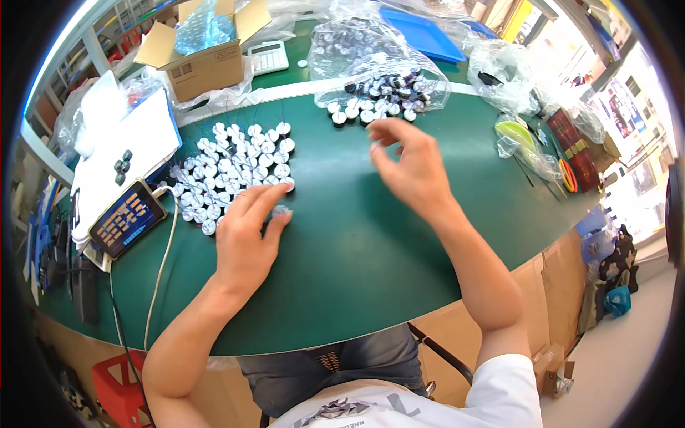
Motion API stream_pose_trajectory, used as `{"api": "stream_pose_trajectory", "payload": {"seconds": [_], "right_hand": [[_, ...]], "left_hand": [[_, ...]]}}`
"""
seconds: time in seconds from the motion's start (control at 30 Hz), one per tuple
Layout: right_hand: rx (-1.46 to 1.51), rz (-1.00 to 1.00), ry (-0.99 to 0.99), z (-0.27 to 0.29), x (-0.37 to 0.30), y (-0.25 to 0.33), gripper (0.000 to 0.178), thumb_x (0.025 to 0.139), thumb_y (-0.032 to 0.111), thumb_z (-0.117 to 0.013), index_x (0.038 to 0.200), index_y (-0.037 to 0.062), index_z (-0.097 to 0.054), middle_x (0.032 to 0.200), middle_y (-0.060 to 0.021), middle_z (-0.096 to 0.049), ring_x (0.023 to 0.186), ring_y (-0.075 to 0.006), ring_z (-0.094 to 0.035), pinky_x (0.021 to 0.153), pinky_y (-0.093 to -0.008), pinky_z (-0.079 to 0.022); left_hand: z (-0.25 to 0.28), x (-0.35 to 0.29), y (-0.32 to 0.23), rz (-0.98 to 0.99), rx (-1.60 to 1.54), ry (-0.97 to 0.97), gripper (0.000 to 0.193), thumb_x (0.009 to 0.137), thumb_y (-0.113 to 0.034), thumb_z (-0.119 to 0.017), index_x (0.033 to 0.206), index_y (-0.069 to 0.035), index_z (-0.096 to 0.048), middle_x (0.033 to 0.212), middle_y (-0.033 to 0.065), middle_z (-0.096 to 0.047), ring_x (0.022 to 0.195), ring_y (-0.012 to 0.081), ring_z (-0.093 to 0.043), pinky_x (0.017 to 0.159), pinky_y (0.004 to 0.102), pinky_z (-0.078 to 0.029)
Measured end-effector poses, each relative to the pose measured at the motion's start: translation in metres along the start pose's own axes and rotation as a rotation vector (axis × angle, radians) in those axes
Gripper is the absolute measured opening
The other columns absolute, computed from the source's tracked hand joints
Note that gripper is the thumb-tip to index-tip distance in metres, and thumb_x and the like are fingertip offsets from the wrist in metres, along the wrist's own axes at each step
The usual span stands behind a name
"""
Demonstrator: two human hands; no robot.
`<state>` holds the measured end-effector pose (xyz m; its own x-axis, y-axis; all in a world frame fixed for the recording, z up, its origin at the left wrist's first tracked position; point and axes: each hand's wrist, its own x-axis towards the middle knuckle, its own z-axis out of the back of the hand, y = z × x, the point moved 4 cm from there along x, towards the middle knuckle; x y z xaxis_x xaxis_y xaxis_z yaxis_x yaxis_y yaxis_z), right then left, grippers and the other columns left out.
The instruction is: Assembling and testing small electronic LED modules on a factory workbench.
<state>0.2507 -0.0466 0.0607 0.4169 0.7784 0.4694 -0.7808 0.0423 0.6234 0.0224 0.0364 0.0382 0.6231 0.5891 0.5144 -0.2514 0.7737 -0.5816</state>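
Observation:
Many small round black parts with white tops and thin wires stand packed together on the green table, left of the middle. At this group's near right edge is my left hand, its fingers stretched over the edge parts. Between its thumb and forefinger sits one small round part, partly covered. My right hand is raised over the table, thumb and bent forefinger apart, with nothing visible between them. It is just short of a loose heap of similar parts at the mouth of a clear plastic bag.
A phone with a white cable leans at the left beside papers. Farther back are an open cardboard box, a calculator and a blue tray. Orange-handled scissors and a green dish lie at the right.

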Motion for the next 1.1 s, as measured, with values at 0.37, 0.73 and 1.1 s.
{"api": "stream_pose_trajectory", "payload": {"seconds": [0.37,0.73,1.1], "right_hand": [[-0.654,-0.197,0.014,-0.001,0.008,-0.072,0.039,0.092,0.033,-0.054,0.128,0.0194,-0.056,0.137,-0.0174,-0.048,0.127,-0.0353,-0.042,0.105,-0.0515,-0.031],[-0.59,-0.119,-0.149,0.009,0.006,-0.079,0.043,0.083,0.034,-0.066,0.121,0.0165,-0.062,0.121,-0.0137,-0.056,0.116,-0.0317,-0.048,0.099,-0.0486,-0.034],[-0.059,0.342,-0.237,0.016,-0.013,0.026,0.038,0.077,0.02,-0.072,0.113,0.0128,-0.061,0.115,-0.0161,-0.055,0.111,-0.0342,-0.052,0.095,-0.0466,-0.04]], "left_hand": [[-0.021,-0.017,-0.045,-0.443,-0.086,0.441,0.051,0.072,-0.023,-0.08,0.117,-0.006,-0.062,0.118,0.0115,-0.059,0.109,0.0309,-0.055,0.091,0.0406,-0.048],[-0.024,-0.014,-0.027,-0.244,0.14,0.416,0.055,0.076,-0.026,-0.077,0.123,-0.007,-0.058,0.135,0.0145,-0.049,0.13,0.0358,-0.041,0.105,0.0444,-0.038],[-0.014,-0.006,-0.017,-0.006,-0.423,0.168,0.046,0.083,-0.003,-0.067,0.126,-0.002,-0.053,0.126,0.0112,-0.055,0.114,0.0214,-0.055,0.088,0.0325,-0.049]]}}
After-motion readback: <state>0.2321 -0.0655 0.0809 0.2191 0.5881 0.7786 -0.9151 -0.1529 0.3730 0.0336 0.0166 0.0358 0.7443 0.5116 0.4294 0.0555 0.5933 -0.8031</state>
